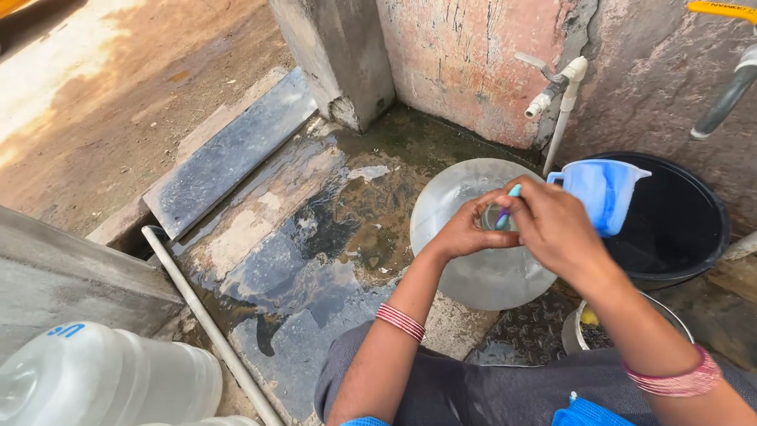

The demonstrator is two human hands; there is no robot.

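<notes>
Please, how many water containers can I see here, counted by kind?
Large clear water jugs: 2, one under the hands, one lying at lower left
Blue plastic mugs: 1
Black buckets: 1
Metal bowls: 1
Total: 5

My hands meet over the mouth of the big water jar [481, 268], left hand [465, 229] beside right hand [552, 225]. I see the jug [603, 193] right of them, at the bucket [678, 229] rim. Tap [552, 87] on the wall behind. Another jar [110, 379] lies near left, a pipe [209, 323] between.
</notes>
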